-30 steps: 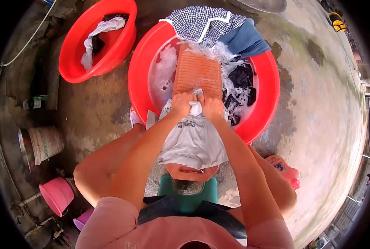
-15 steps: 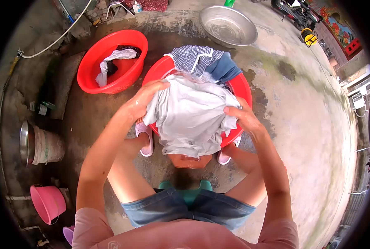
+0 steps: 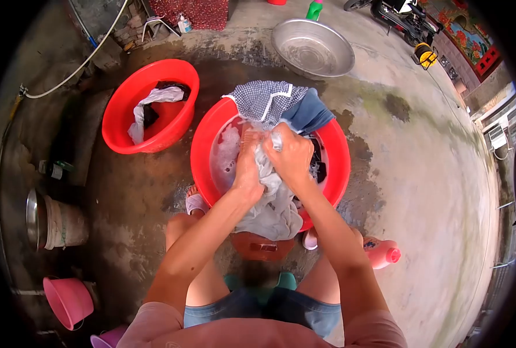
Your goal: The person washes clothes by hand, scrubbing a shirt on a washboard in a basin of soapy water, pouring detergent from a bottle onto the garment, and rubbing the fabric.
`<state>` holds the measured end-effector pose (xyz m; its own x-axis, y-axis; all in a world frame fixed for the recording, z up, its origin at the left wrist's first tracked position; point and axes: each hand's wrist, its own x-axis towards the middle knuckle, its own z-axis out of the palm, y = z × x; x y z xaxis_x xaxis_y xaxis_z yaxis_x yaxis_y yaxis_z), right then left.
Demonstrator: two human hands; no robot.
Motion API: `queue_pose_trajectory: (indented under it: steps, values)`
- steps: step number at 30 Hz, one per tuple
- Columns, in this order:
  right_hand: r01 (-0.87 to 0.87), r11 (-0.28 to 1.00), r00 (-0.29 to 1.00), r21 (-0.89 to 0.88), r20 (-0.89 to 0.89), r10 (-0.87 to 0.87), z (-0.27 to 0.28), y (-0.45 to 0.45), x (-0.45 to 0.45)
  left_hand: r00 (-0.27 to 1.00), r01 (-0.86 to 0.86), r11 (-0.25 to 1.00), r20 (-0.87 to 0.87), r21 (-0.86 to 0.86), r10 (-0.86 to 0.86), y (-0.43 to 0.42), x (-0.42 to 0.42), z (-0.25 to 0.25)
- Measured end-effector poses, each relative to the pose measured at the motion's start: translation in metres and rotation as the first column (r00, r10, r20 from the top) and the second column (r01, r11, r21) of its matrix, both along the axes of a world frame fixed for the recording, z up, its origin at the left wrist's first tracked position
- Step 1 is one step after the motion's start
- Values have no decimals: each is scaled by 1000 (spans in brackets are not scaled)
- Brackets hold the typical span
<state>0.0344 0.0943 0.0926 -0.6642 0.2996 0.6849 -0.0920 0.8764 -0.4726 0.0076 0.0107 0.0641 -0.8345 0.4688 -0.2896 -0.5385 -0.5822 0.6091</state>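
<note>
Both my hands are close together over the large red basin (image 3: 203, 159). My left hand (image 3: 248, 165) is closed on the wet light grey shirt (image 3: 272, 211). Beside it, my right hand (image 3: 291, 155) grips the same shirt, with a bunched part showing between the hands. The shirt's lower part hangs over the orange washboard (image 3: 262, 247), whose near end sticks out of the basin. A checked cloth (image 3: 263, 100) and a blue cloth (image 3: 309, 113) drape over the basin's far rim. Suds lie at the left inside it, dark clothes at the right.
A second red basin (image 3: 178, 124) with clothes stands at the upper left, and a metal basin (image 3: 313, 49) farther back. A pink bottle (image 3: 380, 253) is right of my knee. Buckets, one of them pink (image 3: 68, 303), stand at the left. A green stool (image 3: 287, 281) is below me.
The shirt was spread wide between my separated hands; now it is bunched and my hands have come together over the basin. The view has shifted, and the pink bottle shows again.
</note>
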Motion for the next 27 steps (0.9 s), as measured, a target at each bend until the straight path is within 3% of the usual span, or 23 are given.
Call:
queue_pose_trajectory:
  steps: [1,3,4,5,7,8,9,10,11,12,13,16,17,18,20,23,24,25,26,27]
  values:
    - [83,995,990,-46,117,-77,-3,2,-3,998,39,999,43,21,-40,-1,1,4]
    - [-180,983,980,-24,82,181,-1,-33,23,987,57,998,146,26,-61,-6,-1,8]
    - [-313,950,948,-6,65,313,0,-44,31,960,257,933,46,250,-276,-8,-17,-20]
    - [-283,959,957,-20,60,284,-5,-40,27,887,446,784,-92,432,-453,-13,-39,-70]
    - [-206,978,977,-45,46,208,-17,-15,8,860,471,624,-168,623,-481,-8,-38,-97]
    - [-160,985,986,-58,46,162,-21,-9,8,943,313,858,-27,408,-332,0,-20,-74]
    - [-156,987,986,-49,47,159,-21,-11,14,989,126,983,60,137,-135,7,1,-30]
    - [-152,987,987,-41,49,154,-18,-18,22,993,-65,985,86,-161,80,9,16,-2]
    - [-151,988,988,-22,37,152,-12,-23,24,995,-48,987,82,-154,61,3,19,5]
    - [-154,988,988,-7,23,154,-9,-32,26,958,281,929,-10,241,-287,4,-2,-28]
    - [-338,941,941,-18,-26,337,-12,-51,39,815,556,629,-208,544,-541,4,-31,-88]
    - [-272,962,962,-5,-39,272,-17,-28,20,807,559,602,-206,570,-554,0,-15,-92]
    - [-53,998,991,-34,118,57,-18,-2,4,933,355,907,-24,226,-359,1,4,-44]
    - [-50,998,992,-48,116,55,-18,-7,8,996,81,978,47,-194,-74,0,17,-17]
    - [-54,996,992,-67,109,61,-16,-22,22,977,183,972,78,147,-196,-11,24,-12]
    - [-368,930,929,4,43,367,-23,-47,44,927,297,788,36,540,-373,-18,24,-39]
    - [-274,961,961,-39,32,275,-21,-35,34,969,171,960,137,221,-205,-14,26,-22]
    - [-175,980,983,-89,30,179,-18,-13,18,976,90,983,212,-157,-56,-10,29,-5]
    - [-84,988,996,-126,28,88,-15,5,10,980,183,964,114,-194,-164,-14,25,4]
    - [-101,964,983,-247,127,135,-16,12,14,962,270,932,18,-241,-274,-24,17,10]
